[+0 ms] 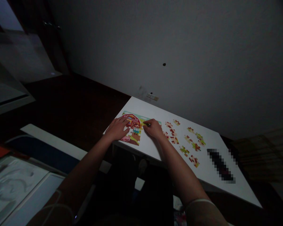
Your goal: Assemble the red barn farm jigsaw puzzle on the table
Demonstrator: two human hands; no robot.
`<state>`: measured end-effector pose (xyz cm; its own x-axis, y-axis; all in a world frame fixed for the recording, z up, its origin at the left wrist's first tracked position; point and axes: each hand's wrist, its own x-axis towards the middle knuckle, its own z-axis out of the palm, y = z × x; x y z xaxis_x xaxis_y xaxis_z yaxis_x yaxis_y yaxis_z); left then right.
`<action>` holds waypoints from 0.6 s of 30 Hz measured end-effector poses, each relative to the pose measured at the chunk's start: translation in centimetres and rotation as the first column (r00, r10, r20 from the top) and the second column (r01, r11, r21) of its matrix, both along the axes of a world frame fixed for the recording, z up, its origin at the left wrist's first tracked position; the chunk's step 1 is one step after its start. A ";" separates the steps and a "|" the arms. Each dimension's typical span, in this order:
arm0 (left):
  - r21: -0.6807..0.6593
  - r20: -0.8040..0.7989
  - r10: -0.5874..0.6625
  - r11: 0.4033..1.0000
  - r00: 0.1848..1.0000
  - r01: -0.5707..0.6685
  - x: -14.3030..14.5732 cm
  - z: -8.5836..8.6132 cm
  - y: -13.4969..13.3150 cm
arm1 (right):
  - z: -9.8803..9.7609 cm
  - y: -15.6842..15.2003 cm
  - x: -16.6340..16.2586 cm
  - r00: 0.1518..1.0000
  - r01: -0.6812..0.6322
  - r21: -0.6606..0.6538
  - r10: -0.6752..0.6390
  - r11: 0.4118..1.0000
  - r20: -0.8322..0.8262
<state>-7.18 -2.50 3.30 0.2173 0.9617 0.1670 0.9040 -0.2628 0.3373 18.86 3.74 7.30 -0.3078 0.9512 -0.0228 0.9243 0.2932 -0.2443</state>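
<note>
On the left part of the white table lies a partly assembled jigsaw puzzle (134,137) with a red barn, a small figure and a pink animal. My left hand (116,128) rests flat on its left side, fingers spread and holding nothing. At the puzzle's right edge my right hand (153,128) pinches a small yellow-green puzzle piece (145,124), touching or just beside the joined part; the fingers hide much of it. Loose puzzle pieces (172,132) in red and white lie right of that hand, and more green and orange pieces (196,146) are scattered farther right.
The white table (153,150) stands near a grey wall with a socket (152,97). A dark pixelated object (220,166) lies at the table's right. Below left is a white-framed item with a drawing (16,188). A door handle (50,25) shows at upper left.
</note>
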 end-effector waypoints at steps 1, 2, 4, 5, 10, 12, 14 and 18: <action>-0.004 0.002 0.002 1.000 1.000 -0.002 0.0 0.0 0.0 | 0.0 0.1 0.0 1.000 0.002 -0.003 -0.002 1.000 -0.005; -0.006 0.002 0.005 1.000 1.000 -0.005 0.0 0.0 0.0 | 0.0 0.1 0.0 1.000 0.003 -0.005 -0.003 1.000 -0.008; -0.003 -0.003 0.005 1.000 1.000 -0.005 0.0 -0.1 0.0 | 0.0 0.1 0.0 1.000 0.003 -0.008 -0.003 1.000 -0.010; 0.000 -0.008 0.003 1.000 1.000 -0.003 0.0 -0.2 0.1 | 0.0 0.1 0.0 1.000 0.003 -0.008 -0.003 1.000 -0.009; 0.004 -0.038 0.010 1.000 0.999 -0.010 -0.1 -0.5 0.2 | 0.3 -0.2 -0.3 1.000 -0.004 -0.003 0.004 1.000 0.011; 0.002 -0.042 0.012 1.000 0.999 -0.012 -0.1 -0.5 0.3 | 0.5 -0.3 -0.4 1.000 -0.007 -0.005 0.007 1.000 0.021; 0.005 -0.036 0.009 1.000 0.999 -0.009 -0.1 -0.4 0.3 | 0.5 -0.3 -0.3 1.000 -0.002 -0.012 0.003 1.000 0.030; 0.010 -0.026 0.007 1.000 1.000 -0.007 -0.1 -0.4 0.3 | 0.4 -0.3 0.4 0.999 -0.023 -0.051 0.024 0.998 0.030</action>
<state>-7.29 -2.25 2.91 0.2146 0.9617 0.1706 0.9143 -0.2593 0.3113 19.29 3.44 7.70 -0.3283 0.9411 -0.0804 0.9247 0.3029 -0.2306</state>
